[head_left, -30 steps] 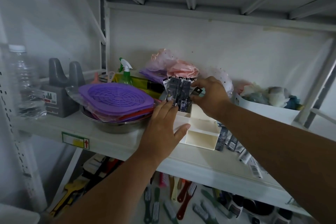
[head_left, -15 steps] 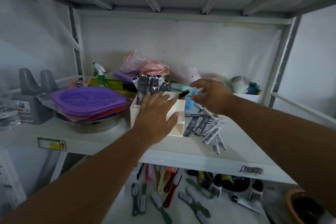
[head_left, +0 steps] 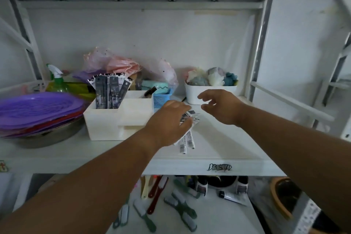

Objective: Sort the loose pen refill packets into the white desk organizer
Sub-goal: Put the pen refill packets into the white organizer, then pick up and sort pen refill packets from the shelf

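— Right, where are your hands just now?

— Centre of the frame, both over the white shelf (head_left: pixel 218 150). My left hand (head_left: pixel 167 121) lies palm down on the loose pen refill packets (head_left: pixel 187 139), fingers curled onto the pile; whether they actually pinch a packet I cannot tell, since the hand hides its own fingertips. White packet ends poke out below my palm and past my fingers.

— And the right?

— My right hand (head_left: pixel 221 106) hovers just right of the pile, fingers loosely bent and spread, touching nothing.

— Where's the organizer?

— Left of centre: the white desk organizer (head_left: pixel 106 123) stands on the shelf just beside my left wrist. Its rear left compartment holds a bunch of dark refill packets (head_left: pixel 109 91) standing upright, fanned a little. One dark pen-like thing (head_left: pixel 150 91) leans in the rear right compartment.

— Anything around it?

— Purple plastic trays (head_left: pixel 38 110) stacked at the left edge, a small blue basket (head_left: pixel 161 99) behind the organizer, a white bin (head_left: pixel 209 93) of soft things upper right of my hands
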